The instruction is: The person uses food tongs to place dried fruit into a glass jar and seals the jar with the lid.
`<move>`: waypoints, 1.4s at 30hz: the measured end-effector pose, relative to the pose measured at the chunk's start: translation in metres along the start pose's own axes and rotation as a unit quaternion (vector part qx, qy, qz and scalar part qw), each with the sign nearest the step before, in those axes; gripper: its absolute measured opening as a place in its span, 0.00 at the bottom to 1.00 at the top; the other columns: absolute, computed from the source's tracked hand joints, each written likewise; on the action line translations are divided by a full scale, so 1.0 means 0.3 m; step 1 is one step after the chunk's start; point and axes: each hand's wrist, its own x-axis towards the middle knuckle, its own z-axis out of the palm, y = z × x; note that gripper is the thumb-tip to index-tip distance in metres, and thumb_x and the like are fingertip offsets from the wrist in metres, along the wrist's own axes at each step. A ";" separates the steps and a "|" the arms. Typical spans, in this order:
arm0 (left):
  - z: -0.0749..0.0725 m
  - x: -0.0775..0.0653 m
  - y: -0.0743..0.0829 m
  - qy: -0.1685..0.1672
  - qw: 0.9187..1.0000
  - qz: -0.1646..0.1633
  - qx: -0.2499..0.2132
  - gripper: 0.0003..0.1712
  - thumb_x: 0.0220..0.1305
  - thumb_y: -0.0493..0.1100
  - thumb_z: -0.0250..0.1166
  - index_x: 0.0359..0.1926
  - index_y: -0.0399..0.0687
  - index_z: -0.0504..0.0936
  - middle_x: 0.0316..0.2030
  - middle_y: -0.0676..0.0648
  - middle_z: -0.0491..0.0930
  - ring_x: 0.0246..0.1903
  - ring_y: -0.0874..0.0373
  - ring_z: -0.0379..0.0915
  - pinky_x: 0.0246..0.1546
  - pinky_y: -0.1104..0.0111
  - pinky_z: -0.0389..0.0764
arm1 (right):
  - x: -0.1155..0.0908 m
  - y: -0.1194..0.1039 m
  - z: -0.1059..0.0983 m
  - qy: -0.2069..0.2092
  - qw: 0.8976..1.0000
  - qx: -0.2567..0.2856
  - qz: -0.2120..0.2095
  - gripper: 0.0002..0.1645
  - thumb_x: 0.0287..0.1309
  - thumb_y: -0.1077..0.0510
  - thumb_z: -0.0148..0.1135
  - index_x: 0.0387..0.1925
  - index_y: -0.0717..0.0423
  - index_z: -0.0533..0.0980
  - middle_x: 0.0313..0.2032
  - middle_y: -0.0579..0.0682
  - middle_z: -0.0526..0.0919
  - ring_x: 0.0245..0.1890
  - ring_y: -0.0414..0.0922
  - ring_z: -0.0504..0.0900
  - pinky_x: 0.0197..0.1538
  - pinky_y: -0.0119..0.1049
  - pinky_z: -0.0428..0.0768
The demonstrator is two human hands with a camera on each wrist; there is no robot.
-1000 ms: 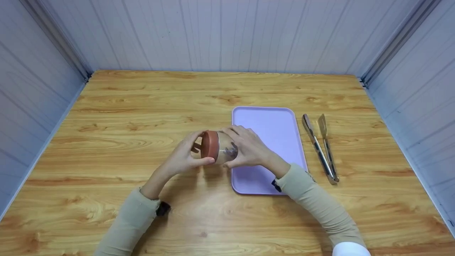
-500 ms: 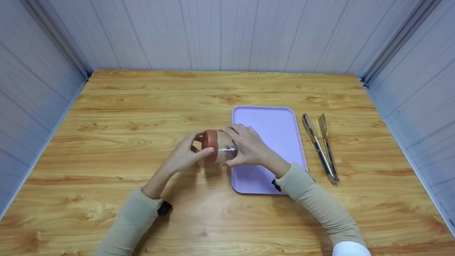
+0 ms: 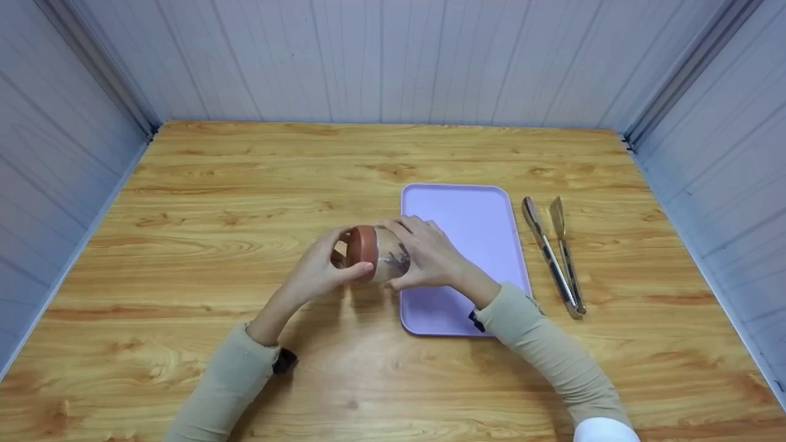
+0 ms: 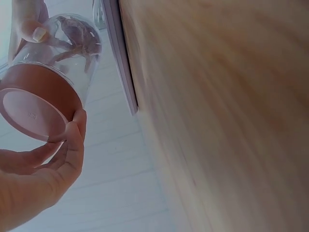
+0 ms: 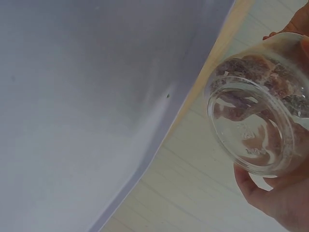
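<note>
A clear jar (image 3: 388,256) with a reddish-brown lid (image 3: 363,253) lies on its side in the air above the table, lid pointing left. Inside it are dark, dried-looking, branching pieces (image 4: 79,36), gathered low in the jar. My left hand (image 3: 316,267) grips the lid, thumb on the near side and fingers at the far side. My right hand (image 3: 430,255) holds the clear body from the right, over the tray's left part. The bare bottom of the jar (image 5: 251,130) faces the right wrist camera. The lid (image 4: 36,101) sits against the jar's mouth.
A light purple tray (image 3: 466,209) lies on the wooden table (image 3: 245,184), partly under my right hand and forearm. Metal tongs (image 3: 556,264) rest to its right with their arms spread. Pale panelled walls (image 3: 381,61) stand behind and at both sides.
My left thumb and fingers have shifted on the lid. The jar's tilt has varied slightly and the pieces inside have moved. My right hand has stayed nearly still.
</note>
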 end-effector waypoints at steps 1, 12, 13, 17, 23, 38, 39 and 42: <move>0.000 -0.001 -0.001 0.001 1.000 0.006 0.007 0.44 0.45 0.59 0.67 0.58 0.41 0.64 0.45 0.45 0.70 0.32 0.53 0.72 0.33 0.65 0.74 | 0.000 0.000 0.000 0.000 1.000 0.001 -0.001 0.57 0.21 0.34 0.69 0.58 0.53 0.62 0.51 0.49 0.69 0.47 0.44 0.67 0.41 0.41 0.67; -0.005 -0.007 -0.014 0.002 0.996 0.076 0.052 0.44 0.44 0.59 0.68 0.58 0.42 0.63 0.45 0.45 0.68 0.32 0.56 0.71 0.31 0.66 0.74 | -0.001 0.000 0.005 0.012 1.000 0.003 -0.012 0.56 0.19 0.36 0.70 0.57 0.53 0.64 0.50 0.49 0.69 0.47 0.45 0.68 0.41 0.42 0.67; -0.006 -0.007 -0.014 0.002 0.995 0.080 0.054 0.44 0.44 0.59 0.68 0.58 0.41 0.63 0.45 0.45 0.68 0.32 0.56 0.71 0.31 0.66 0.74 | -0.001 0.000 0.006 0.013 1.000 0.003 -0.014 0.56 0.19 0.36 0.70 0.57 0.53 0.64 0.50 0.49 0.69 0.46 0.45 0.68 0.41 0.42 0.67; -0.005 -0.005 -0.015 0.003 0.994 0.091 0.057 0.45 0.43 0.59 0.68 0.58 0.41 0.63 0.45 0.45 0.68 0.32 0.57 0.71 0.31 0.67 0.74 | -0.001 0.002 0.008 0.014 1.000 0.005 -0.018 0.56 0.19 0.36 0.69 0.57 0.53 0.64 0.50 0.48 0.69 0.46 0.44 0.68 0.40 0.42 0.68; -0.005 -0.007 -0.011 0.010 0.995 0.077 0.056 0.45 0.43 0.60 0.68 0.58 0.42 0.64 0.46 0.45 0.68 0.32 0.56 0.72 0.31 0.65 0.74 | -0.001 0.005 0.008 0.008 1.000 0.008 -0.015 0.56 0.21 0.33 0.67 0.57 0.53 0.64 0.51 0.48 0.68 0.47 0.44 0.67 0.41 0.42 0.68; -0.034 -0.006 -0.001 0.029 0.987 0.128 -0.094 0.39 0.45 0.36 0.70 0.59 0.36 0.63 0.51 0.40 0.67 0.45 0.51 0.67 0.40 0.60 0.72 | 0.007 0.020 0.002 0.046 0.978 0.204 -0.003 0.54 0.25 0.45 0.74 0.58 0.55 0.60 0.49 0.46 0.69 0.47 0.43 0.69 0.48 0.40 0.69; -0.038 -0.011 0.011 0.022 0.985 0.128 -0.111 0.40 0.45 0.34 0.69 0.59 0.34 0.62 0.52 0.39 0.66 0.46 0.50 0.66 0.41 0.59 0.72 | 0.007 0.018 0.001 0.046 0.975 0.218 0.001 0.54 0.26 0.45 0.74 0.58 0.55 0.60 0.49 0.45 0.68 0.47 0.42 0.69 0.48 0.40 0.69; -0.049 -0.022 0.041 -0.002 0.981 0.126 -0.145 0.41 0.45 0.29 0.67 0.60 0.31 0.57 0.54 0.36 0.64 0.49 0.48 0.64 0.45 0.57 0.70 | 0.008 0.000 -0.020 0.046 0.965 0.259 0.008 0.53 0.28 0.47 0.74 0.58 0.57 0.60 0.49 0.47 0.68 0.47 0.40 0.68 0.49 0.37 0.68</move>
